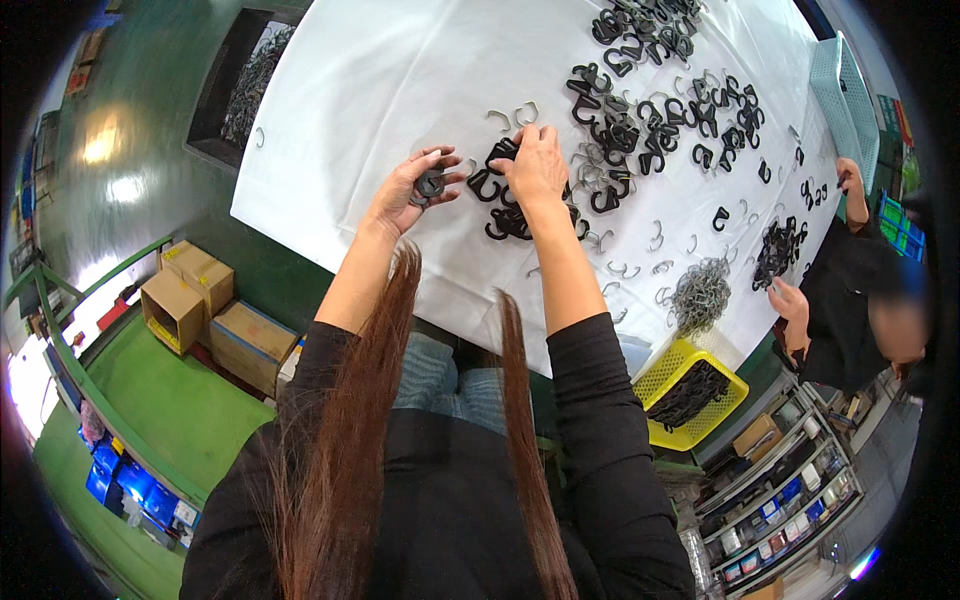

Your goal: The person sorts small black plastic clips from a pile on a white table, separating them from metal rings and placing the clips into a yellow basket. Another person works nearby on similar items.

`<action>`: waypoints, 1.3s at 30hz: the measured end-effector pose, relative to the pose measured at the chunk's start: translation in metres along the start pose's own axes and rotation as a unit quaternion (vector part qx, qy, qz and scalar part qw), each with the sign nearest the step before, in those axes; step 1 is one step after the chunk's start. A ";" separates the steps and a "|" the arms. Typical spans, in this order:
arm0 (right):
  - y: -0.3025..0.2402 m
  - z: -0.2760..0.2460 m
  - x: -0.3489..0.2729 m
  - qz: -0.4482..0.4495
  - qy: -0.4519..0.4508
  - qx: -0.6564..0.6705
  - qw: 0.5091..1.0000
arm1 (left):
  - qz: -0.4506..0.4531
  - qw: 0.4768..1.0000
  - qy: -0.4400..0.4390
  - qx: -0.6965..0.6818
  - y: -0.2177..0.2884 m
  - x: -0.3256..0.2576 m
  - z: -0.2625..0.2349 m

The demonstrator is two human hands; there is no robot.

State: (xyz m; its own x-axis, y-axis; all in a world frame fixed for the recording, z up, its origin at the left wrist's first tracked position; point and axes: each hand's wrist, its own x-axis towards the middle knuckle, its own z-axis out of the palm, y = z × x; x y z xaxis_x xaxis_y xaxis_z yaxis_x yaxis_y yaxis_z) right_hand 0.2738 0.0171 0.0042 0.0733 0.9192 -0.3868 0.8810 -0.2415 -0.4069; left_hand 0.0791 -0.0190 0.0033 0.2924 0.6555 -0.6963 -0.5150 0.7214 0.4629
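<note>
My left hand is half curled, palm up, around a few black curved pieces held above the white table. Close beside it, my right hand reaches down with thumb and fingertips closed on a black hook-shaped piece. Under and around my right hand lies a small heap of black hooks, partly hidden by the wrist. Thin silver bent-wire clips lie just beyond the fingers.
Larger heaps of black hooks and wire clips cover the white table's far right. A yellow basket stands at the near right edge, beside a clip heap. A co-worker's hands work at right. Cardboard boxes sit left.
</note>
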 end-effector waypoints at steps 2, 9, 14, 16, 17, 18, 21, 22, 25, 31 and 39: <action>-0.006 0.004 -0.002 -0.001 0.027 0.000 1.000 | -0.001 1.000 0.029 0.007 -0.008 -0.004 0.000; -0.034 0.001 -0.054 -0.092 -0.042 0.274 0.957 | -0.002 0.993 -0.023 -0.115 -0.026 -0.010 0.002; 0.017 -0.019 -0.071 0.080 0.155 0.061 0.983 | -0.014 0.982 -0.074 -0.176 -0.039 -0.012 0.002; 0.036 -0.012 -0.068 0.142 0.144 0.025 0.979 | -0.015 0.982 -0.064 -0.179 -0.045 -0.015 0.003; 0.043 -0.006 -0.068 0.179 0.121 0.018 0.976 | -0.013 0.983 -0.059 -0.176 -0.049 -0.016 0.003; 0.048 -0.001 -0.063 0.158 0.104 0.072 0.979 | -0.005 0.982 -0.071 -0.176 -0.051 -0.017 0.004; 0.057 0.008 -0.057 0.122 0.065 0.242 0.960 | -0.001 0.982 -0.067 -0.176 -0.053 -0.020 0.004; 0.061 0.006 -0.056 0.114 0.067 0.302 0.944 | 0.002 0.981 -0.084 -0.174 -0.052 -0.020 0.005; 0.071 -0.010 -0.061 0.148 0.101 0.281 0.943 | 0.003 0.980 -0.112 -0.167 -0.051 -0.023 0.009; 0.051 -0.013 -0.066 0.062 -0.053 0.343 0.936 | -0.028 0.977 -0.092 -0.192 -0.063 -0.023 0.022; 0.034 -0.011 -0.041 0.061 0.079 0.028 0.995 | 0.030 0.974 -0.076 -0.212 -0.061 -0.028 -0.025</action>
State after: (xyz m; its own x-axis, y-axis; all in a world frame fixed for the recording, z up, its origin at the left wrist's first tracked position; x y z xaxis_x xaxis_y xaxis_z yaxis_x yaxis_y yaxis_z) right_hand 0.3064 -0.0252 0.0151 0.2543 0.9186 -0.3025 0.8338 -0.3667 -0.4127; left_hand 0.0820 -0.0867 -0.0189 0.3506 0.7432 -0.5698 -0.8120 0.5445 0.2105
